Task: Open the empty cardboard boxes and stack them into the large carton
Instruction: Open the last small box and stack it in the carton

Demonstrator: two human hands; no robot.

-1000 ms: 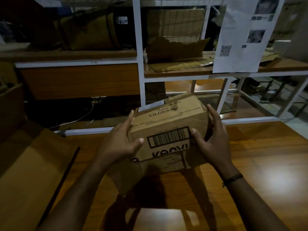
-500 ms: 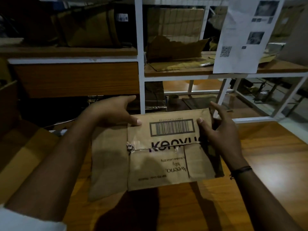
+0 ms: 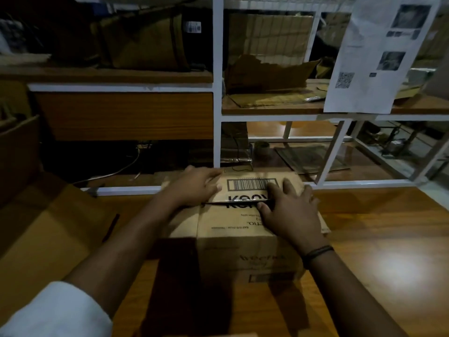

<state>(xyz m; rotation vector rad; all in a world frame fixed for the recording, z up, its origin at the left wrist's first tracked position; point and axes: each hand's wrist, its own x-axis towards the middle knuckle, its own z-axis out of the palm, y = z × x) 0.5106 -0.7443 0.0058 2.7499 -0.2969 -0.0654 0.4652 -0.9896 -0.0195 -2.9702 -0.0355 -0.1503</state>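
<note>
A small brown cardboard box [image 3: 243, 249] with a barcode and dark lettering stands on the wooden table [image 3: 379, 251] in front of me. Its top flaps meet at a dark seam. My left hand [image 3: 194, 186] lies flat on the far flap, left of the barcode. My right hand [image 3: 289, 210] rests on the top at the right, fingers spread over the seam and thumb at the slit. The large carton [image 3: 48, 239] lies open at the left, its flap reaching toward me.
A white-framed shelf [image 3: 217, 93] stands behind the table, holding flat cardboard pieces [image 3: 267, 74] and a dark bag [image 3: 143, 37]. A printed sheet with a QR code [image 3: 374, 54] hangs at the upper right. A cable [image 3: 116, 171] trails under the shelf.
The box went from being held up and tilted between both hands to standing on the table. Both hands moved from its sides onto its top flaps.
</note>
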